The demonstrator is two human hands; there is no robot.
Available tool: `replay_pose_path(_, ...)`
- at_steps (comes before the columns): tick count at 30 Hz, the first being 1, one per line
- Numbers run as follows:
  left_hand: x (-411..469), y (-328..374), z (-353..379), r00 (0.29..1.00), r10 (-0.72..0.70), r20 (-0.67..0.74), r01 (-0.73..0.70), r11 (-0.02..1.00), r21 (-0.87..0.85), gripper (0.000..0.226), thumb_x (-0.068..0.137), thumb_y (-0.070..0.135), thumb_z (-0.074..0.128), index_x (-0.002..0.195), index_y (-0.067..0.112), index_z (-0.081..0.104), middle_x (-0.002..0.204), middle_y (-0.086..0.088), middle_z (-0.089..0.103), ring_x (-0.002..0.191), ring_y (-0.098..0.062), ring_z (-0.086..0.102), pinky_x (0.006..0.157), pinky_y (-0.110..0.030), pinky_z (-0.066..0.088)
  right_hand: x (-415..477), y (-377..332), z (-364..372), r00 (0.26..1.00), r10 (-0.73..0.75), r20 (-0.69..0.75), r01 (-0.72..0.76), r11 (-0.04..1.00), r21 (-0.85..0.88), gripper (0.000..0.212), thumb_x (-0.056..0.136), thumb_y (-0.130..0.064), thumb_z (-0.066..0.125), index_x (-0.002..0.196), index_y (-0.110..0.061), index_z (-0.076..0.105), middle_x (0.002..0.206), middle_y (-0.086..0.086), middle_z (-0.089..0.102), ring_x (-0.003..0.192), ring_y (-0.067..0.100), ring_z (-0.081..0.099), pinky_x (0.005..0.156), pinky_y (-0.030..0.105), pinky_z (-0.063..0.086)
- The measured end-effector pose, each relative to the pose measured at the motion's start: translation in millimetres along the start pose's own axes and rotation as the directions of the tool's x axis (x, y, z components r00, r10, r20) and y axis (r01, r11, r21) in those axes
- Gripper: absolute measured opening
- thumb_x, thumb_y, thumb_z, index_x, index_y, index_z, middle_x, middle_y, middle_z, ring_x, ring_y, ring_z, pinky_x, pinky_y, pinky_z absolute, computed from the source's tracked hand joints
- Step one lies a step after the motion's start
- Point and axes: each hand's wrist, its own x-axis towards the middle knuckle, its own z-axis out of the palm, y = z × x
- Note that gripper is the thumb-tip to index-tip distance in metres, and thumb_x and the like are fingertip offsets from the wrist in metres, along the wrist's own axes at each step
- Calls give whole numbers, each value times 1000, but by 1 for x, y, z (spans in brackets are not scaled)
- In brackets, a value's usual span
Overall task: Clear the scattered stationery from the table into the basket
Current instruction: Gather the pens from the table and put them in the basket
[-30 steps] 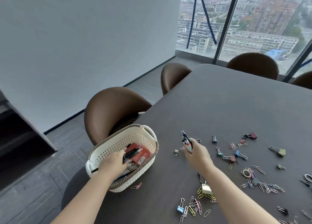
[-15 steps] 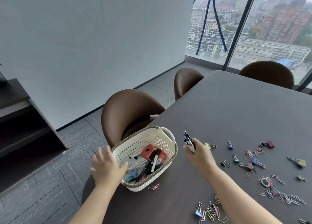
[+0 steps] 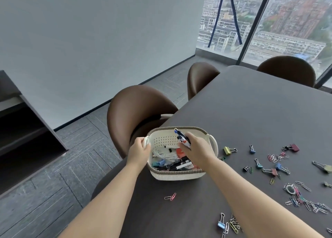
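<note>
The pens (image 3: 182, 138) are bunched in my right hand (image 3: 196, 152), tips poking up and away from me, right above the open basket (image 3: 177, 176). The basket sits between my two hands near the counter (image 3: 251, 112) edge, with markers and a white cord already inside.

The risk, I think, is the drop. Let go at this slant and a pen could clip the rim, bounce out and roll off the edge beyond my left hand (image 3: 139, 150). A tug from that hand could also tip the light basket towards the chair (image 3: 136, 108).

My right fingers are curled round the pens, wrist bent down over the basket. My left hand grips the basket's handle on the side away from my right, fingers wrapped over it.

Plenty remains. A yellow binder clip (image 3: 227, 150) lies just right of my right hand with many more clips beyond it, and two paper clips (image 3: 170, 196) lie between my forearms.
</note>
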Motion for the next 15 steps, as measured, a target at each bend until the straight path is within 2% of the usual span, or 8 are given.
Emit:
replay_pose_path(4,24,1,4,999,20,-47,-19,1000,12,23,91,34,51,94,12,48,92,-3,57,85,-21,54,70,-29,41,24,1,4,999,-37,-18,36,998,-55,20,92,-33,48,92,-13,47,76,0,58,68,23,55,56,34,42)
replay_pose_path(7,28,-5,2,998,60,-8,-60,998,-24,28,88,37,55,97,11,50,91,-1,58,84,-19,56,70,-28,42,44,3,19,997,-42,61,49,991,-122,15,93,-29,46,89,-15,43,83,3,56,71,23,50,58,31,38)
replay_pose_path(9,28,-13,1,995,88,44,-85,995,-57,27,86,36,59,100,14,50,92,-1,61,85,-17,59,71,-28,44,52,8,35,988,-6,157,35,983,-181,15,92,-26,47,99,-13,45,97,8,61,79,26,53,64,33,42)
replay_pose_path(12,29,-20,-1,988,130,86,-124,990,-72,24,85,33,61,102,20,48,94,3,61,86,-12,59,67,-19,44,56,20,52,936,82,341,1,971,-238,42,87,-31,53,126,-20,40,122,6,57,105,27,54,84,38,47)
replay_pose_path(14,31,-19,-1,986,147,84,-142,988,-64,22,86,32,60,100,21,47,90,7,60,81,-8,58,60,-11,40,56,25,53,914,93,395,9,968,-250,58,84,-39,58,134,-24,35,132,3,50,117,27,46,94,41,42)
replay_pose_path(15,32,-17,0,986,148,75,-144,988,-59,20,87,31,59,100,21,48,86,8,59,78,-6,58,58,-10,39,55,27,52,917,86,389,15,969,-248,59,83,-41,58,135,-24,34,133,2,47,120,27,43,96,42,40)
